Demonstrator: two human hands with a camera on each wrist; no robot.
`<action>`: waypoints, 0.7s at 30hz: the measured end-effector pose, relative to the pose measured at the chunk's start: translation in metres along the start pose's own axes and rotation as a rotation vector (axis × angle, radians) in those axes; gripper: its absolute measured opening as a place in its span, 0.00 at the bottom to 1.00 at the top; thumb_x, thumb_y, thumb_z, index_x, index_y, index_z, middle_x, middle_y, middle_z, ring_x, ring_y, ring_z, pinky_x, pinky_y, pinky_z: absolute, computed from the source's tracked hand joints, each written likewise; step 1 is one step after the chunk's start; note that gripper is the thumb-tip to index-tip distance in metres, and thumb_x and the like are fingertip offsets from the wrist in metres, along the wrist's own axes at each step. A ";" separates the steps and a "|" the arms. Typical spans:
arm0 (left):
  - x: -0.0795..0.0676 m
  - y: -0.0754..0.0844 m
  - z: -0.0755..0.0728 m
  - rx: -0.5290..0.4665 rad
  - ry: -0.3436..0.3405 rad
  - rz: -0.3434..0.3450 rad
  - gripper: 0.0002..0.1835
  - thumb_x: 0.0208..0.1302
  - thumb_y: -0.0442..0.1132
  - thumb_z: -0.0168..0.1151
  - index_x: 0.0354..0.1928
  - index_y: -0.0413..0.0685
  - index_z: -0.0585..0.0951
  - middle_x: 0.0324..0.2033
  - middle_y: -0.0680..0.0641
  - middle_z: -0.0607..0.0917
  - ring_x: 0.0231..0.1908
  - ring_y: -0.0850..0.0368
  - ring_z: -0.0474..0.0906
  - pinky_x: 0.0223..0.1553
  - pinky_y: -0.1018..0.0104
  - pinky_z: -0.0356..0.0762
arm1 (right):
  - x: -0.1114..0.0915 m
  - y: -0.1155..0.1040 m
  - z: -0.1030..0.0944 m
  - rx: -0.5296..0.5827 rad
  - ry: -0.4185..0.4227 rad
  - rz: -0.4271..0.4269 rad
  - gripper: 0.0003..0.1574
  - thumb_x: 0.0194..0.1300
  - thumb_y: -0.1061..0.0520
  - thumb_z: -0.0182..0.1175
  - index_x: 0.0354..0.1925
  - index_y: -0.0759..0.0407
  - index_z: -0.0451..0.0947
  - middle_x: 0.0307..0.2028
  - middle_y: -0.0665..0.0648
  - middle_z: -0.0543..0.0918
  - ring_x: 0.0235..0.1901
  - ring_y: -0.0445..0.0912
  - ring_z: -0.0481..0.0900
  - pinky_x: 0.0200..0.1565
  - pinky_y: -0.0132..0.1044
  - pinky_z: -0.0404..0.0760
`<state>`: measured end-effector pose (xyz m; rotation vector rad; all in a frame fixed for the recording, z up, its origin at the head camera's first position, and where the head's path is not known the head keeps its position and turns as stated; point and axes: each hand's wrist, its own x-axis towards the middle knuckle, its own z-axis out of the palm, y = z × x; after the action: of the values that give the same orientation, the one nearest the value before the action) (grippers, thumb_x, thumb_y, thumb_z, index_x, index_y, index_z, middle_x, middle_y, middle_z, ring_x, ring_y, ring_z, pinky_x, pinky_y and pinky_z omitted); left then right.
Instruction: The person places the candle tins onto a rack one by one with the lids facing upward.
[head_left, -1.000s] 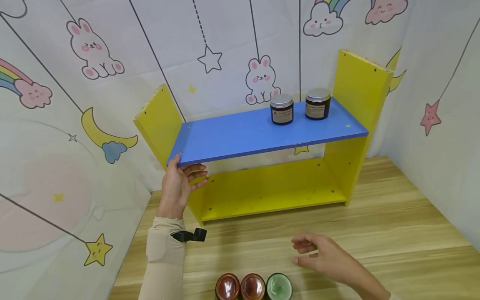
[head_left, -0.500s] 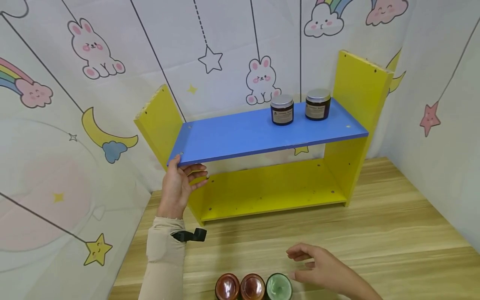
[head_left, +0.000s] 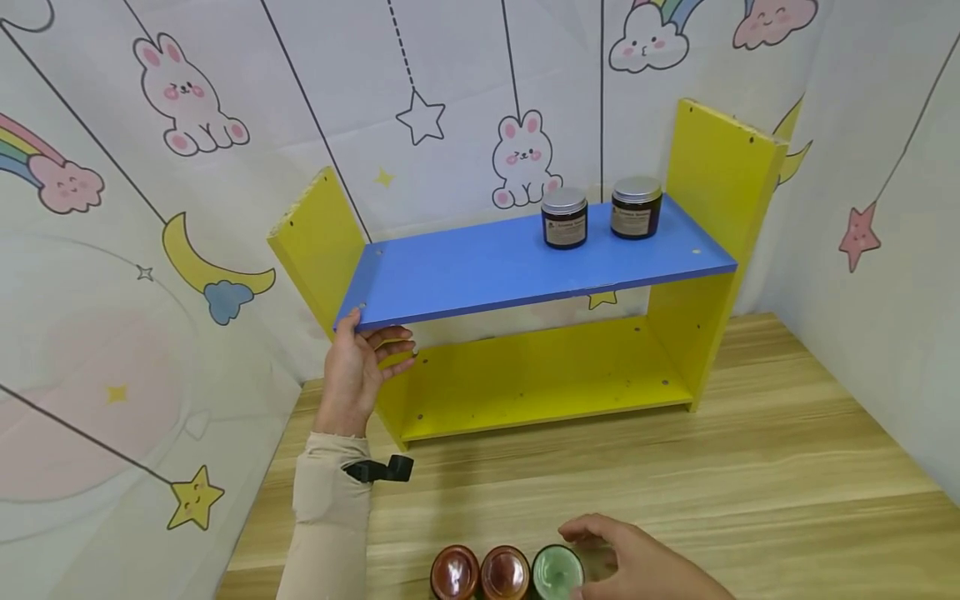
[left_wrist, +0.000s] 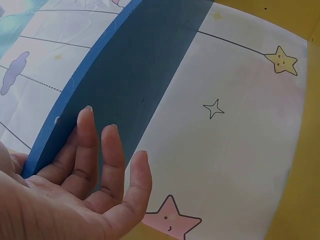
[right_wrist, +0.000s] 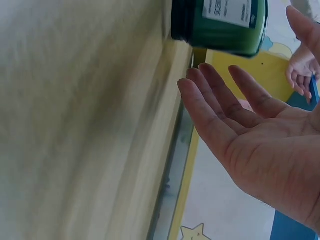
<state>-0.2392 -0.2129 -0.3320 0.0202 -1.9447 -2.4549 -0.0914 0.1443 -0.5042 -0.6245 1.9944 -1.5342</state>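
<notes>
Head view: the green jar [head_left: 557, 573] stands bottom centre, just left of the right hand [head_left: 637, 564], whose fingers are parted; the left hand [head_left: 356, 371] pinches the blue shelf [head_left: 465, 271], centre-left. Left wrist: that grip, lower left. Right wrist: jar at top, above spread fingers.

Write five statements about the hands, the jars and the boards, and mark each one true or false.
1. The left hand grips the blue board. True.
2. The silver-lidded jars stand on the yellow bottom board. False: the silver-lidded jars stand on the blue board.
3. The right hand is beside the green jar. True.
4. The green jar stands between the reddish jars. False: in the head view it is right of both reddish jars.
5. The green jar stands on the wooden table. True.
</notes>
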 end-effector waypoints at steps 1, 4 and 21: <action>0.000 0.000 0.000 0.000 0.000 0.001 0.31 0.81 0.60 0.33 0.68 0.45 0.68 0.32 0.53 0.88 0.39 0.53 0.83 0.56 0.47 0.78 | 0.001 0.001 0.002 0.034 -0.012 -0.008 0.37 0.66 0.52 0.70 0.68 0.60 0.70 0.65 0.59 0.76 0.61 0.47 0.76 0.55 0.32 0.76; 0.000 0.000 0.000 0.001 -0.002 0.003 0.31 0.81 0.60 0.33 0.68 0.45 0.68 0.32 0.53 0.88 0.39 0.53 0.83 0.54 0.49 0.79 | 0.003 0.006 0.006 0.123 -0.043 -0.038 0.39 0.66 0.56 0.70 0.69 0.66 0.67 0.65 0.62 0.75 0.59 0.41 0.77 0.55 0.31 0.76; 0.000 0.000 0.000 -0.001 -0.005 0.008 0.30 0.81 0.60 0.34 0.63 0.46 0.71 0.32 0.53 0.88 0.39 0.53 0.83 0.53 0.50 0.79 | 0.012 0.024 0.019 -0.090 0.018 -0.231 0.43 0.61 0.56 0.74 0.67 0.70 0.67 0.58 0.55 0.78 0.56 0.33 0.73 0.53 0.31 0.75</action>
<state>-0.2391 -0.2128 -0.3322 0.0064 -1.9415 -2.4541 -0.0882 0.1290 -0.5331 -0.9073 2.0735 -1.5917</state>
